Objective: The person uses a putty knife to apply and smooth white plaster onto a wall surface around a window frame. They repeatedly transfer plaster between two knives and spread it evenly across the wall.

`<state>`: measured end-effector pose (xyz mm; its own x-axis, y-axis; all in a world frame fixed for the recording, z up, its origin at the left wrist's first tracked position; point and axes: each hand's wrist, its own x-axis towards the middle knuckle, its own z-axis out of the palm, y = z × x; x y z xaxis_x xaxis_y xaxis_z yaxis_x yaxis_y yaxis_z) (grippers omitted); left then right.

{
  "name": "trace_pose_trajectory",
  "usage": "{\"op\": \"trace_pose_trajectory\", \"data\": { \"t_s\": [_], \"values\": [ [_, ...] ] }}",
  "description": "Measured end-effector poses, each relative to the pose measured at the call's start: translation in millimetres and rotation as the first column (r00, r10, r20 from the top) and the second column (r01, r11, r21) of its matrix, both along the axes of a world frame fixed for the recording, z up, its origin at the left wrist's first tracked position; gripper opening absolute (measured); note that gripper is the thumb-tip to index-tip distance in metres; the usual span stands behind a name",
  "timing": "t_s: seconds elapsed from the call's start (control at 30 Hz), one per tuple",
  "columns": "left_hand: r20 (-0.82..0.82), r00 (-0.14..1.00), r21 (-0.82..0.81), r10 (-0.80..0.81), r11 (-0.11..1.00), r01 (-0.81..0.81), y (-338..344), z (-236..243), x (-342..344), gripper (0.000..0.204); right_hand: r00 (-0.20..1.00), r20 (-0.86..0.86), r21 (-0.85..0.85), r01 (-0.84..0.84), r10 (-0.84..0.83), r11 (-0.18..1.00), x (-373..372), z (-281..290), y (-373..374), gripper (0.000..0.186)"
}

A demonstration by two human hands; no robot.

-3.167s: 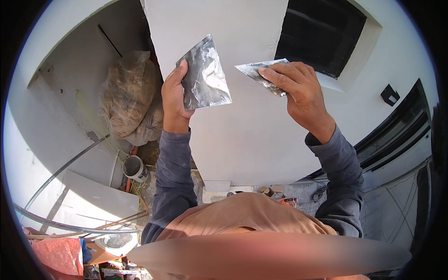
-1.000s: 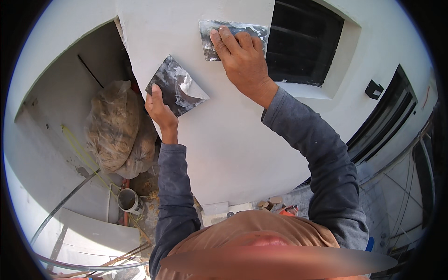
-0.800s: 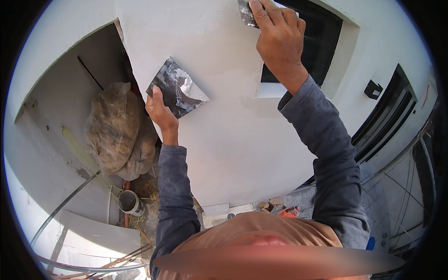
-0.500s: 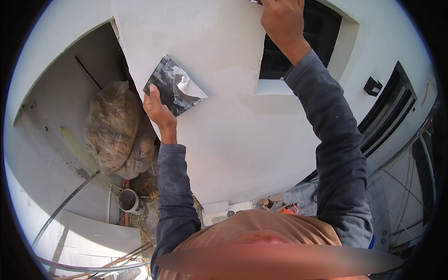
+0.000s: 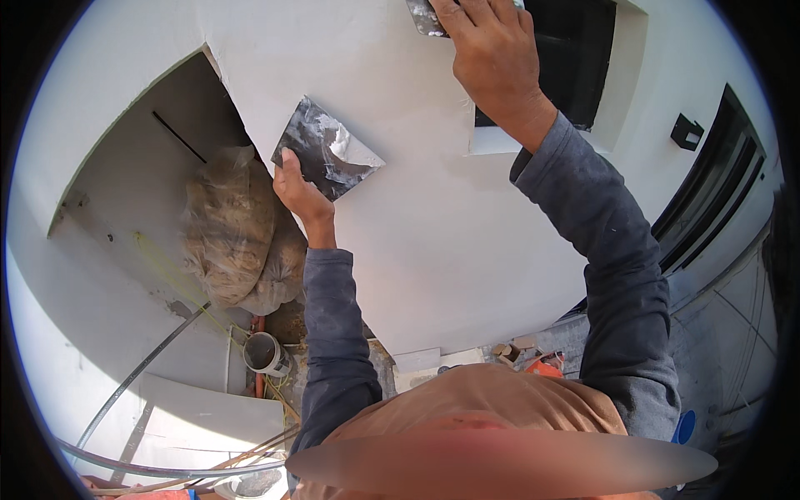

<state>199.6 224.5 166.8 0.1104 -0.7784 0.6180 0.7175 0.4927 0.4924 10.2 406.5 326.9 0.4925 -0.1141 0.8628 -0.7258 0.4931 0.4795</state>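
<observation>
My left hand (image 5: 303,193) grips a dark square plaster hawk (image 5: 310,154) by its near-left edge, thumb on top. White paste (image 5: 340,150) is smeared over the board and heaped toward its right corner. Higher up, my right hand (image 5: 497,71) is closed on a plastering trowel (image 5: 427,18), whose dark blade shows white specks. The frame's upper edge cuts off part of this tool, and my fingers cover more of it. The trowel lies at or close to the white wall (image 5: 433,258), left of the window (image 5: 571,58); whether it touches I cannot tell.
Left of the wall's edge, a recess holds filled clear plastic bags (image 5: 229,229) and a bucket (image 5: 265,354) below them. A metal bar (image 5: 146,362) curves across the lower left. A black wall fixture (image 5: 687,132) and a dark-framed door (image 5: 717,179) stand right.
My right hand has come lower and a little left in view, bringing the trowel blade into sight. The left hand and hawk have shifted slightly right, along with the whole scene.
</observation>
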Motion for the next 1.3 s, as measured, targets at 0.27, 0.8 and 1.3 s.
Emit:
{"op": "trace_pose_trajectory", "data": {
  "t_s": [0.27, 0.8, 1.3],
  "values": [
    [0.035, 0.999, 0.044, 0.021, 0.999, -0.022, -2, 1, 1, 0.035, 0.964, 0.252, -0.114, 0.12, -0.088, 0.986, 2, 74, -35, 0.027],
    [0.037, 0.999, 0.041, -0.008, 0.999, 0.006, -4, 1, 2, 0.032, 0.985, 0.169, -0.086, -0.023, 0.038, 0.996, 29, 32, -17, 0.026],
    [0.027, 0.999, 0.072, 0.018, 0.997, -0.02, 2, 1, 0, 0.032, 0.989, 0.128, -0.005, 0.07, -0.068, 0.998, 74, -6, -84, 0.037]
  ]
}}
